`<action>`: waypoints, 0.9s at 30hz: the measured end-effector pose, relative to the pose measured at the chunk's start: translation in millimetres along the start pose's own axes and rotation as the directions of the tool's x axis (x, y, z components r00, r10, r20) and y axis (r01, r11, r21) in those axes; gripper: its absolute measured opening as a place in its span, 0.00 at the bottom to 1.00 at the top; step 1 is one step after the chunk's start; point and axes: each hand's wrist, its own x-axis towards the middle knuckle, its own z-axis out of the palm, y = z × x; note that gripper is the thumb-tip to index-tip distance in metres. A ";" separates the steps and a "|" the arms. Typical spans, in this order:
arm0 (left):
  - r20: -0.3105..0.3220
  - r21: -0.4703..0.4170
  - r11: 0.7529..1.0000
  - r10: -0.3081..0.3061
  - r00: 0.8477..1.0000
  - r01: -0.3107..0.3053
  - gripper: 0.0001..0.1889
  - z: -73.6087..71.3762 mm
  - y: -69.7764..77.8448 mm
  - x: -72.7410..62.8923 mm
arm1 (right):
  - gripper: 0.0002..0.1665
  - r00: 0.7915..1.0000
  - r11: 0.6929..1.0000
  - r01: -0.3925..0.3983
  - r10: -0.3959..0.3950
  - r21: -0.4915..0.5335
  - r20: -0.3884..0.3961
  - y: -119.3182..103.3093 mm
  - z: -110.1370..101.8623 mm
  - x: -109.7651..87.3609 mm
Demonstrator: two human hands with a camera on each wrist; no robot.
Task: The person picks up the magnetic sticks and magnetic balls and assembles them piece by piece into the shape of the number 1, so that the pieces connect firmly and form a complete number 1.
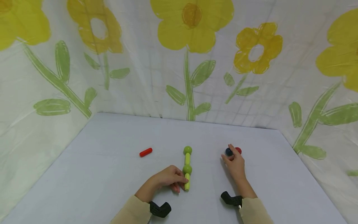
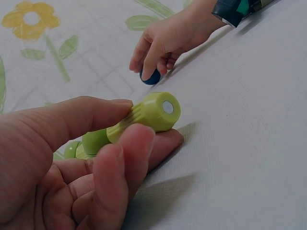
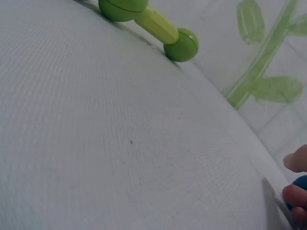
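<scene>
My left hand (image 1: 170, 176) pinches a yellow-green rod (image 2: 144, 115) between thumb and fingers; a pale round disc shows in its near end. That rod's far end meets a green ball (image 1: 187, 169), followed by a second yellow-green rod (image 1: 187, 159) and another green ball (image 1: 187, 150), in a straight chain on the table. At the right, my right hand (image 1: 236, 165) reaches over a dark blue ball (image 1: 228, 151), fingers spread around it, with a small gap between thumb and ball. A red ball (image 1: 238, 150) sits just beyond, partly hidden by the fingers.
A red rod (image 1: 146, 152) lies on the white table (image 1: 117, 133), left of the chain. Behind the table hangs a pale curtain (image 1: 139, 84) with painted yellow flowers. Each wrist carries a black camera mount (image 1: 160, 210).
</scene>
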 end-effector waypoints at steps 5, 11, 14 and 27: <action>-0.003 0.000 1.000 -0.007 1.000 0.007 0.09 0.5 0.3 -0.4 | 0.35 1.000 1.000 0.003 -0.003 -0.018 -0.007 1.9 -0.2 -0.7; -0.001 -0.001 1.000 -0.010 1.000 0.010 0.09 0.3 -1.4 1.2 | 0.33 0.998 1.000 0.000 -0.001 -0.022 -0.064 1.6 -0.8 -1.8; 0.003 -0.005 1.000 -0.009 1.000 0.009 0.09 0.1 -1.6 1.4 | 0.30 0.997 1.000 -0.003 0.001 -0.025 -0.081 1.3 -0.7 -2.7; -0.002 0.004 1.000 -0.008 1.000 0.008 0.09 0.6 0.3 -0.5 | 0.25 0.997 0.996 -0.076 0.076 -0.053 0.006 -2.3 -1.6 -2.6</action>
